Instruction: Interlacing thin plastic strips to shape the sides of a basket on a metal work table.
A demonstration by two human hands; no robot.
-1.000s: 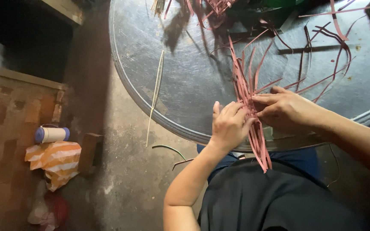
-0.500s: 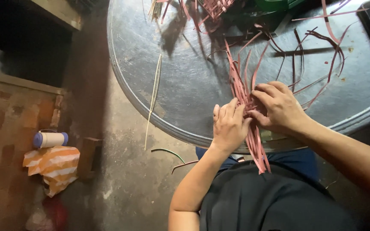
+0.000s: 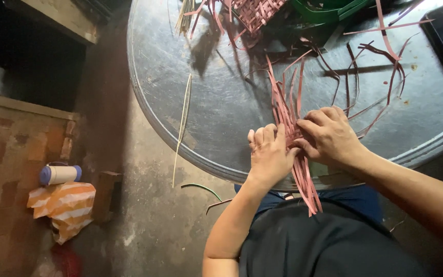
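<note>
— Both hands have come a little closer to each other since half a second ago, and the round table now fills more of the upper frame.

— How are the hands now?

— At lower centre, the left hand (image 3: 268,154) lies flat with fingers together, pressing on the bundle of pink strips (image 3: 289,123). Just beside it, the right hand (image 3: 329,136) is curled, with its fingers pinching the same strips. The two hands touch each other.

— Where do the strips lie?

— They cross the near edge of the metal table (image 3: 221,102). Their lower ends hang over the person's lap and the upper ends spread like a fan toward the top.

— And around them?

— Loose pink strips (image 3: 385,61) lie at upper right, a half-woven pink piece (image 3: 257,13) at top centre, a pale thin stick (image 3: 183,123) on the left rim. Well apart, at lower left, a blue-ended spool (image 3: 60,174) rests above an orange striped cloth (image 3: 65,208).
</note>
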